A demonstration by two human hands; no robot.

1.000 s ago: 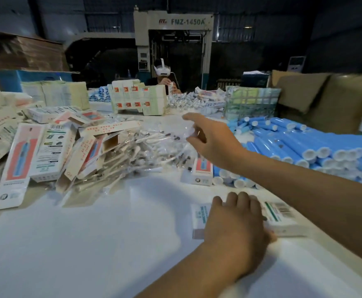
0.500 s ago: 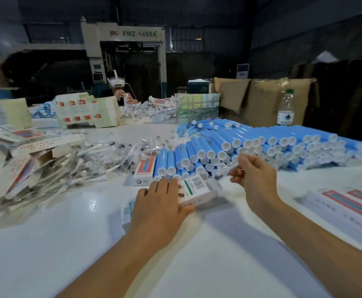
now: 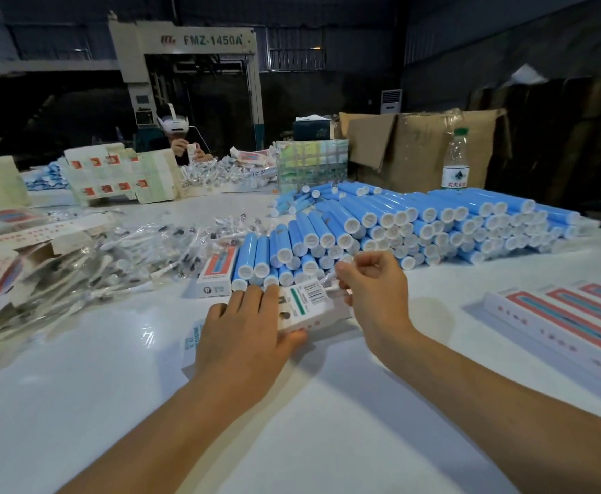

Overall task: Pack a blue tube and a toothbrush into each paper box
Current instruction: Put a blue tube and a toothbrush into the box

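Note:
A white paper box with a barcode lies on the white table, and my left hand presses flat on it. My right hand is at the box's far end, fingers curled on a clear-wrapped toothbrush at the box's opening. A big pile of blue tubes with white caps lies just behind the box. Wrapped toothbrushes are heaped to the left.
A closed red-and-white box sits next to the tubes. Flat and folded boxes lie at far left, finished boxes at right. A water bottle and cardboard cartons stand behind. A person with a headset works across the table.
My right hand has come back from the toothbrush heap to the box's end, now holding a wrapped toothbrush. The view has swung right. My left hand stays on the box.

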